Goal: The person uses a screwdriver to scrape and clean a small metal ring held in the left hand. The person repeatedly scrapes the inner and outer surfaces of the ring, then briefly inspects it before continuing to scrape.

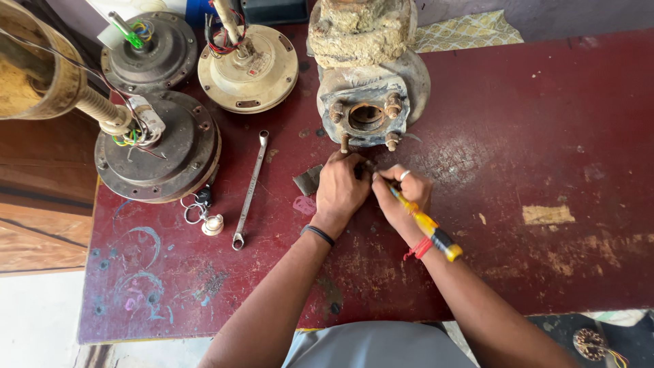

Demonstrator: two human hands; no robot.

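Head view — right hand (402, 197) grips screwdriver (426, 225).

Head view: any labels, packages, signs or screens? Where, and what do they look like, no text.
Small reddish label: on the top face of the cream round fan motor at top centre, rectangular, print too small to tell.
White tag or connector block: on the shaft of the dark round motor at left, boxy, beside coloured wires.
No packages, signs or screens show.
The left hand and right hand hold nothing labelled.
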